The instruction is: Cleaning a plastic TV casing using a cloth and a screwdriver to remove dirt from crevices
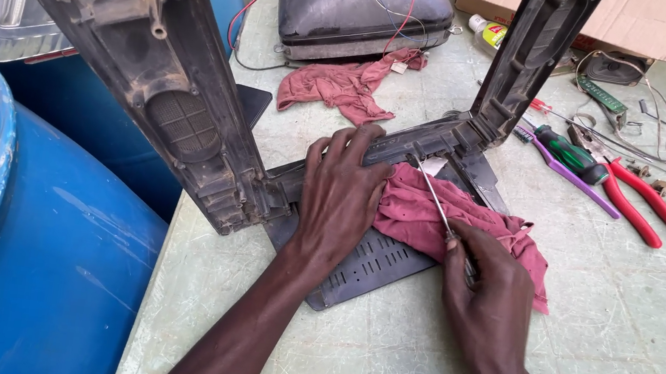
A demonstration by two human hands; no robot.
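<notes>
A dusty dark plastic television front frame (152, 60) stands upright on a pale green table (630, 338), its lower bar lying near the middle. My left hand (340, 197) presses flat on that lower bar, fingers spread. My right hand (484, 275) grips a thin metal screwdriver (433, 193) whose tip points at the bar beside my left fingers. A reddish cloth (432, 217) lies between my hands, over a dark vented panel (375, 261).
A picture tube (357, 2) with wires sits at the back, another reddish rag (346, 86) before it. Red-handled pliers (640, 202), a green-handled screwdriver (569, 154), a purple tool and loose wires lie to the right. A blue barrel (17, 240) stands at left, a cardboard box (629, 20) behind.
</notes>
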